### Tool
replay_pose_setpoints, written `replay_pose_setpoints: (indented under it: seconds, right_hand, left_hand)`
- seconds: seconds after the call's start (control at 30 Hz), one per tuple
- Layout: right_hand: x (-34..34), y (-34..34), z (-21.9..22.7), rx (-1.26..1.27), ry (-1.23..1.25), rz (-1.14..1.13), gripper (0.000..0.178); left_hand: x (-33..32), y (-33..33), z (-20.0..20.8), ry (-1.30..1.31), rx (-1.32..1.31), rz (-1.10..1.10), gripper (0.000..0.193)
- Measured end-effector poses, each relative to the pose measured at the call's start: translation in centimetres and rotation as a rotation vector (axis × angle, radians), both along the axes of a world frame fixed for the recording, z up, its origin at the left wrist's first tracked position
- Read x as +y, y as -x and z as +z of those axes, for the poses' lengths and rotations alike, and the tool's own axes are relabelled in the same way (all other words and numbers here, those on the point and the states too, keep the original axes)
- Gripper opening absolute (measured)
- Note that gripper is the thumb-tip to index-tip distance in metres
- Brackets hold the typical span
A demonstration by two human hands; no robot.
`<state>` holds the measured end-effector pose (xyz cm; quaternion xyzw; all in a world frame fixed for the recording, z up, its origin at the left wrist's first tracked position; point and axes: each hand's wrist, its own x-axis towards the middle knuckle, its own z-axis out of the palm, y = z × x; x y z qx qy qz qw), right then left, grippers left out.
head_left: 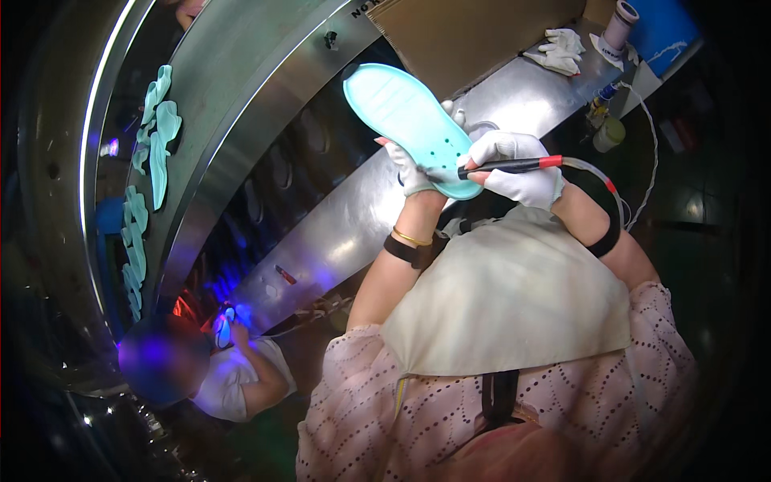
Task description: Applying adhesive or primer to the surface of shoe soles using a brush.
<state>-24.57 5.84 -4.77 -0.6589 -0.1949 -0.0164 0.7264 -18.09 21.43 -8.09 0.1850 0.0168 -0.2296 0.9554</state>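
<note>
Turquoise shoe sole (pixel 395 108) lies in the gloved left hand (pixel 413 169), whose fingers are curled round it from below: one bare fingertip shows at its left edge, and gloved fingers show past its right edge. The right hand (pixel 522 170), also gloved, pinches a black, red-ended pen-like tool (pixel 514 165) between thumb and fingers, its tip over the sole's narrower end, just beside a cluster of small holes. Whether the tip touches the surface cannot be told.

Work on the sole looks under way rather than finished, since it is in hand with the tool at it; how much is left cannot be judged. The broad end, well apart from the tool, shows a plain face.

From the tool, a thin tube (pixel 596 171) runs off to the right of the sole. Behind the sole stretches a metal bench (pixel 353 197); beyond it stands a cardboard box (pixel 466 36), with white gloves (pixel 560 53) to the right. Well to the sole's left, more turquoise pieces (pixel 164 132) lie on a belt (pixel 221 64). Nearer the lower left sits a co-worker (pixel 245 381).
</note>
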Motion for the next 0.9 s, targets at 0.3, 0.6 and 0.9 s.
replay_pose_setpoints:
  seconds: [0.3, 0.6, 0.9]
  right_hand:
    - [1.3, -0.5, 1.1, 0.106, 0.032, -0.087, 0.006]
    - [0.3, -1.5, 1.1, 0.141, -0.052, -0.009, 0.017]
    - [-1.1, -2.2, 2.8, 0.1, 0.124, 0.292, 0.016]
  left_hand:
    - [0.9, -2.3, 1.1, 0.113, -0.155, -0.039, 0.098]
    - [3.4, -3.4, 2.7, -0.175, -0.318, -0.302, 0.105]
    - [4.2, -4.1, 4.3, -0.561, -0.369, -0.571, 0.096]
